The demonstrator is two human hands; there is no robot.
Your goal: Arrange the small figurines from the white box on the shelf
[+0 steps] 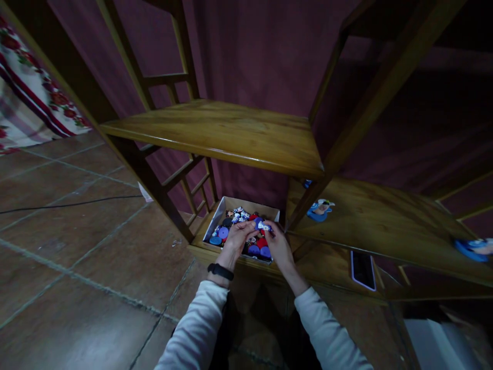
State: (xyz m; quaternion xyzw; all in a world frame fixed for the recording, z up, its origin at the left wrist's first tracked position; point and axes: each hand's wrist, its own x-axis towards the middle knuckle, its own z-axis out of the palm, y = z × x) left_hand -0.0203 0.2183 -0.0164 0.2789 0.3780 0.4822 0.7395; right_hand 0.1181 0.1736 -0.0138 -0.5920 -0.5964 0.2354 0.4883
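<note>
Over the box, both hands hold a small figurine (263, 225) with a purple-blue round base and a white body. My left hand (241, 235) pinches its left side near the base. The fingers of my right hand (278, 241) are closed on its right side. Below them, the open cardboard box (216, 215) stands on the low shelf. Several figurines (241, 213) in white, blue and red lie jumbled inside it. Round discs (223, 233) in purple, blue and red lie among them. My hands hide part of the box's contents.
A wooden shelf board (223, 128) juts out above the box. Slanted wooden posts (370, 118) frame the unit. On the right shelf stand a blue-based figurine (319, 210) and another figurine (475, 249). A phone (362, 270) lies lower right. A black cable (77, 204) crosses the tiled floor.
</note>
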